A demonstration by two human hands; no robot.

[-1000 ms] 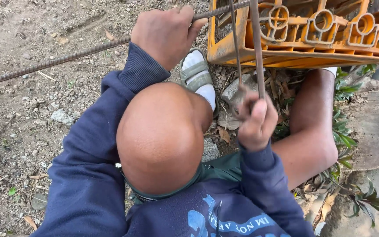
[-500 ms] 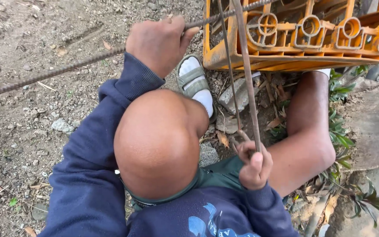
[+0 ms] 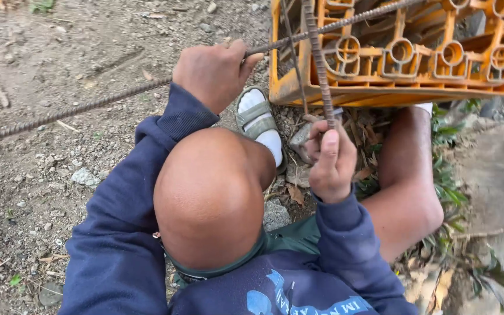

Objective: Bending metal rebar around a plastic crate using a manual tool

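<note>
while the left hand (image 3: 212, 74) is clenched around the long ribbed steel bar (image 3: 88, 107) that runs from nine o'clock toward the orange crate (image 3: 403, 58) at one o'clock, the right hand (image 3: 329, 160) is closed on the lower end of a second, upright bar (image 3: 317, 55) at the crate's front edge. judging from this, both grips should stay firm and the crossing point steady, with the sandalled foot (image 3: 259, 122) clear of the bar ends.
</note>
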